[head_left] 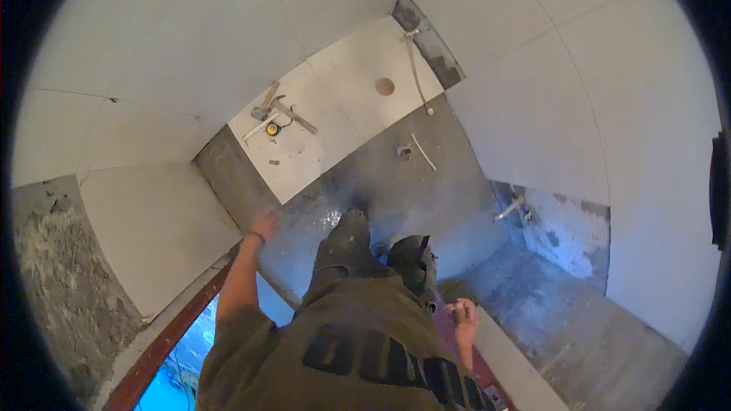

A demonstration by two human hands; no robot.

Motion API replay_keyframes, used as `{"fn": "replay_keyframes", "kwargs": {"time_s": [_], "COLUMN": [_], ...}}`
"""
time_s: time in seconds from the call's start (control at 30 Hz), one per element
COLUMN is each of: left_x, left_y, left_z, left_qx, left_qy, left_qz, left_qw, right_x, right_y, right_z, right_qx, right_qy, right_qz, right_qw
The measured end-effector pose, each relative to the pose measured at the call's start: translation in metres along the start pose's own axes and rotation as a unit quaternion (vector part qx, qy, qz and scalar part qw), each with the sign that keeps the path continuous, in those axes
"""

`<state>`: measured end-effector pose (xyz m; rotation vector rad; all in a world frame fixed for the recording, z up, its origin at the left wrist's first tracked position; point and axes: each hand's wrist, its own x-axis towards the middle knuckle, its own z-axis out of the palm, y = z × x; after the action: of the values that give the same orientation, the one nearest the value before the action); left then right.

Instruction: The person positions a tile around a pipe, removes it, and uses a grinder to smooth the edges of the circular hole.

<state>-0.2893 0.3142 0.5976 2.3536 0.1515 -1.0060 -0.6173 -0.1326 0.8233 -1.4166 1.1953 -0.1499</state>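
My left hand hangs over the bare grey floor, left of my legs; its fingers look loosely bent but are blurred. My right hand is low beside my right leg, fingers curled, and I cannot make out what, if anything, is in them. Ahead, a white tiled strip with a round hole carries two hammers, a yellow tape measure, a pale stick-like tool and a small loose piece.
A flexible hose lies toward the back, a short white pipe beside a floor fitting. A tap projects from the right wall. White tiled walls surround me, with bare cement patches. A reddish doorway frame is at lower left.
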Motion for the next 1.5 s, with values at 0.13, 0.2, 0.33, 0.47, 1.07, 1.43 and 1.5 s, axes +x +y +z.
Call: {"fn": "replay_keyframes", "kwargs": {"time_s": [0.13,0.2,0.33,0.47,1.07,1.43,1.5], "left_x": [0.08,0.117,0.187,0.217,0.571,0.661,0.672], "left_y": [0.058,0.077,0.117,0.09,0.085,0.07,0.087], "left_z": [-0.071,-0.073,-0.023,0.068,0.309,0.323,0.335], "left_qx": [-0.127,-0.132,-0.056,-0.098,-0.177,-0.144,-0.181], "left_qy": [0.098,0.121,0.104,0.111,0.439,0.532,0.549], "left_qz": [0.056,0.05,0.022,-0.08,-0.098,-0.157,-0.116], "left_qw": [0.986,0.983,0.993,0.986,0.875,0.82,0.807], "right_x": [0.07,0.111,0.219,0.351,0.92,0.977,1.009], "right_y": [-0.035,-0.04,-0.039,-0.057,0.16,0.198,0.196], "right_z": [0.018,0.02,0.02,0.089,0.416,0.471,0.453], "right_qx": [0.028,-0.082,-0.229,-0.387,-0.123,-0.006,-0.001], "right_qy": [-0.013,-0.025,-0.014,-0.184,-0.311,-0.268,-0.228], "right_qz": [0.016,0.051,0.021,-0.204,-0.081,0.063,0.081], "right_qw": [0.999,0.995,0.973,0.88,0.939,0.961,0.97]}}
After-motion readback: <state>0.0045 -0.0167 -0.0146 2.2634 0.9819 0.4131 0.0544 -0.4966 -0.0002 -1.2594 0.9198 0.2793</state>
